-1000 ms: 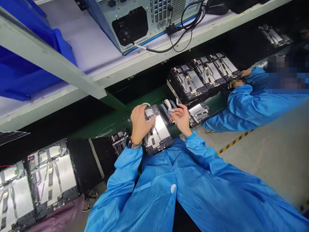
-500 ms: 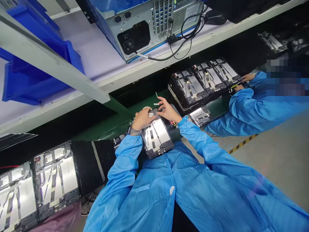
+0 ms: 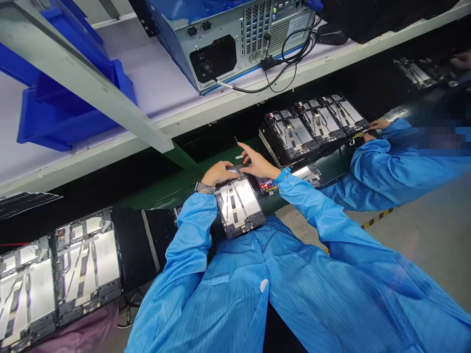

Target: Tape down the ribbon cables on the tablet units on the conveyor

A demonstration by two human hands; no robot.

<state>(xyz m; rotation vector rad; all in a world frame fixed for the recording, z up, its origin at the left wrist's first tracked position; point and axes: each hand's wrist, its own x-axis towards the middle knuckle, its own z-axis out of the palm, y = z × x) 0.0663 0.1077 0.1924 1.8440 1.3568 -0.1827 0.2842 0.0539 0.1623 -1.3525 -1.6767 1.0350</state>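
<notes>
Covering device (image 3: 241,201) corner, left hand (image 3: 216,174); computer (image 3: 235,46), shelf (image 3: 235,105) beyond

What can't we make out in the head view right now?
Head view, all of these:
Upper-left part of the front panel: covered by the left hand.
Whether the right hand grips the small white strip: too small to tell.
Leftmost panel: cut off by the left edge.
Computer case: upper part cut off by the top edge.
</notes>
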